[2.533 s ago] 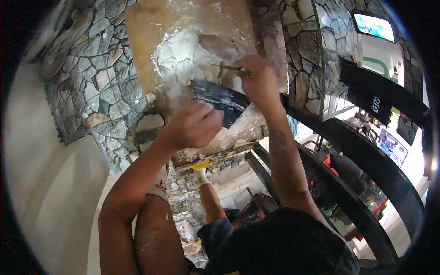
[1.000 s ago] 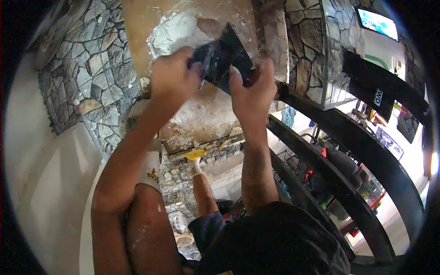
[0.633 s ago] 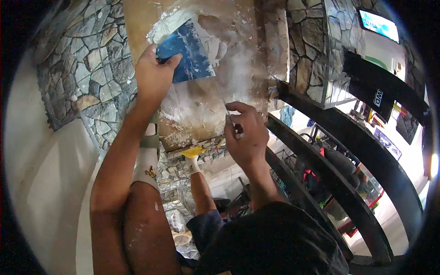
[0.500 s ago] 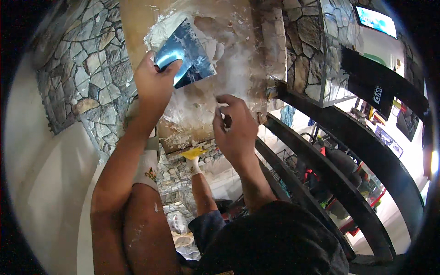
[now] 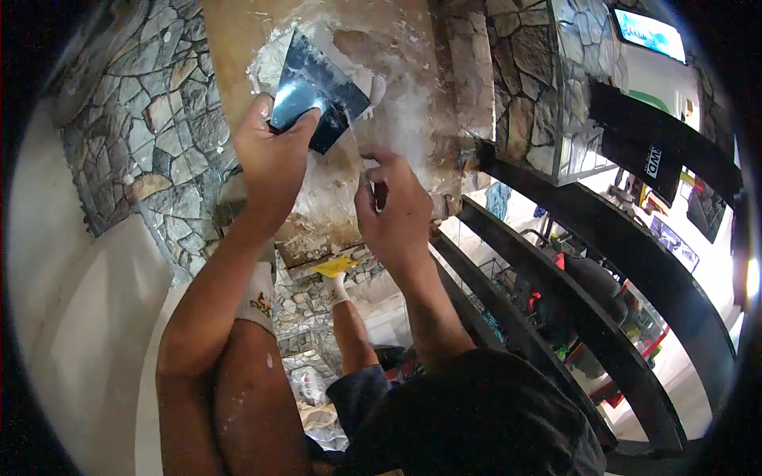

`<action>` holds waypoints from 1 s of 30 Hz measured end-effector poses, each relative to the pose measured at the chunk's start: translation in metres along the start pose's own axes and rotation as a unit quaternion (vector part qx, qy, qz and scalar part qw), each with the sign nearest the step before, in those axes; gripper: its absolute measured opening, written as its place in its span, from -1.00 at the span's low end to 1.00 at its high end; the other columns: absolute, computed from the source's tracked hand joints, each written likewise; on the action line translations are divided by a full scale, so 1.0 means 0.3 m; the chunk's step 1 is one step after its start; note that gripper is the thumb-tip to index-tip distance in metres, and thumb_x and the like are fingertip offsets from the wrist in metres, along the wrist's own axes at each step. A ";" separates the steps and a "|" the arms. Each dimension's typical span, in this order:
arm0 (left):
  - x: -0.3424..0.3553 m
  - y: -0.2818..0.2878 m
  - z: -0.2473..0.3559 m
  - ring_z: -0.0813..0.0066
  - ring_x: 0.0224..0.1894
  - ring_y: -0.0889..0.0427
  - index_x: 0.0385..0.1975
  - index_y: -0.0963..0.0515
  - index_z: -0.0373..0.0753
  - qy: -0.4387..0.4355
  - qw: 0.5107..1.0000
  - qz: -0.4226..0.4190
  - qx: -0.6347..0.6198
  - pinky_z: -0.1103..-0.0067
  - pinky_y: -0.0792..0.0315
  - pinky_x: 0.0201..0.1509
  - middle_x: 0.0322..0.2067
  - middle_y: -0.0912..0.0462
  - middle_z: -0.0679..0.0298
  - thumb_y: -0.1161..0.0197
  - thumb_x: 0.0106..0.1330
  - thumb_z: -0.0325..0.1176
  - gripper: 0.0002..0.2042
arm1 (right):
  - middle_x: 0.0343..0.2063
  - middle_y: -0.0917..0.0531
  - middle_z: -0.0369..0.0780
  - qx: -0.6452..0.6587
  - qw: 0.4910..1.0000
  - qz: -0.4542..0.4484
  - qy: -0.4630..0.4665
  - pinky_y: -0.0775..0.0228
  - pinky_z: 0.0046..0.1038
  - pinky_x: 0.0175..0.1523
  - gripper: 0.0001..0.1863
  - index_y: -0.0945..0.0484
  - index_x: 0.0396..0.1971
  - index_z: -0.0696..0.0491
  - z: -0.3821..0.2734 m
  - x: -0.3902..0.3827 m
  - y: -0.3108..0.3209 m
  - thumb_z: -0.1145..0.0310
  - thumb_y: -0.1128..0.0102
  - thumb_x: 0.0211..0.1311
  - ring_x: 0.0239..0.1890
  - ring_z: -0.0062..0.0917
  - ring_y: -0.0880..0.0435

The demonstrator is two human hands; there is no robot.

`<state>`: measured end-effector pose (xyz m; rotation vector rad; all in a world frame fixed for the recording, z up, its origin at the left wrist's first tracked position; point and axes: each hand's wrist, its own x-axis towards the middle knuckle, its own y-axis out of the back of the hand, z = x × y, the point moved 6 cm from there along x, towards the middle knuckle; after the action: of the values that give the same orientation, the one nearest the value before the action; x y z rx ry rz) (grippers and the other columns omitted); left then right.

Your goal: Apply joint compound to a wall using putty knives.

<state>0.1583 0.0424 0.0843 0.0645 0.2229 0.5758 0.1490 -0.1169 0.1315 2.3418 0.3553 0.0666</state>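
Note:
My left hand (image 5: 274, 155) grips a square, shiny metal putty blade (image 5: 317, 87), thumb on its face and fingers beneath. Pale smears of putty mark the blade. To its right, my right hand (image 5: 397, 198) is closed in a pinch on a thin flat scraper (image 5: 354, 136) seen nearly edge-on, whose far end meets the lower right edge of the putty blade. Both hands are over a brown wooden board (image 5: 413, 47) coated with white streaks. A heap of white putty (image 5: 271, 63) lies on the board, partly hidden behind the blade.
Black curved slats (image 5: 571, 293) run along the right, with cluttered goods behind them. Stone-patterned surface (image 5: 171, 119) lies at left, and a stone-faced pillar (image 5: 532, 79) at upper right. Below the board are my knee (image 5: 254, 389) and a foot in a yellow slipper (image 5: 337, 266).
My right hand has moved left and slightly up, bringing the thin scraper against the putty blade. The putty blade has turned a little and shifted slightly in my left hand's grip.

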 end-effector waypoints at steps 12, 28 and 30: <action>-0.007 0.037 -0.072 0.77 -0.55 -0.34 -0.60 -0.40 -0.29 0.040 0.998 -0.007 -0.038 0.73 -0.26 -0.52 -0.63 -0.43 0.44 -0.22 -0.04 -0.60 -0.88 | -0.37 -0.57 -0.18 0.012 0.999 -0.042 0.013 -0.34 -0.45 -0.40 -0.76 -0.43 -0.39 0.08 -0.030 -0.013 -0.043 0.61 -0.11 -0.16 -0.51 -0.35 -0.53; -0.057 -0.043 -0.074 0.70 -0.55 -0.47 -0.47 -0.46 -0.33 0.124 0.978 -0.130 -0.107 0.72 -0.37 -0.49 -0.57 -0.54 0.35 -0.20 -0.06 -0.66 -0.85 | -0.33 -0.54 -0.13 -0.022 0.989 -0.014 0.143 -0.36 -0.34 -0.35 -0.77 -0.32 -0.44 0.11 0.066 0.173 -0.040 0.64 -0.06 -0.18 -0.41 -0.18 -0.52; -0.056 -0.020 -0.079 0.68 -0.56 -0.48 -0.44 -0.46 -0.35 0.082 0.984 -0.151 -0.046 0.72 -0.39 -0.49 -0.56 -0.54 0.34 -0.20 -0.07 -0.67 -0.83 | -0.32 -0.55 -0.15 -0.017 0.993 -0.037 0.109 -0.37 -0.34 -0.34 -0.77 -0.31 -0.45 0.10 0.086 0.181 -0.027 0.64 -0.06 -0.18 -0.38 -0.18 -0.53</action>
<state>0.1424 0.0283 0.0637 -0.1057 0.3594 0.2878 0.2033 -0.1140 0.1043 2.2906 0.5441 0.2924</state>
